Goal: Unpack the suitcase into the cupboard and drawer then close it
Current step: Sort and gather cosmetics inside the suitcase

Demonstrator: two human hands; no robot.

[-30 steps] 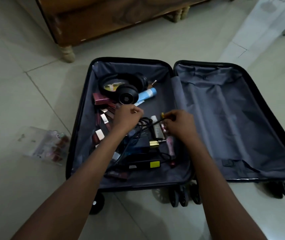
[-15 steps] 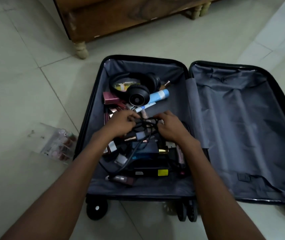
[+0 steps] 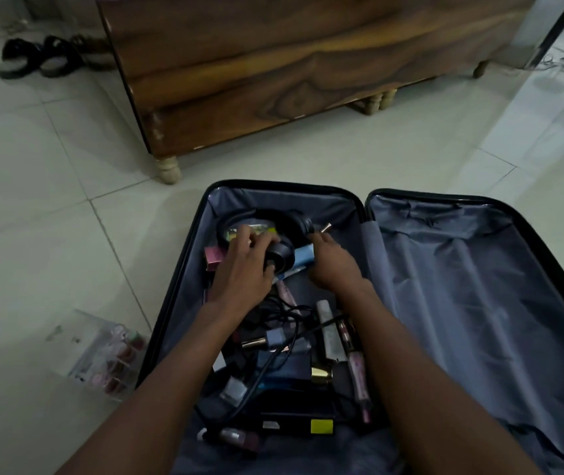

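Here the left hand point(image 3: 244, 269) grips the headphones point(image 3: 279, 257), the right hand's point(image 3: 333, 265) fingers hidden.

I see the suitcase point(image 3: 479, 303) lying open on the tiled floor point(image 3: 51, 200). My left hand point(image 3: 243, 269) grips the black headphones point(image 3: 282, 258); my right hand point(image 3: 333, 265) touches them beside a blue tube point(image 3: 303, 253). Cables point(image 3: 284, 323) and cosmetics lie nearer me.

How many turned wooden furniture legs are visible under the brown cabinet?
3 or 4: one pale turned leg at the front-left corner, a close pair mid-back, one far right. Others may be hidden.
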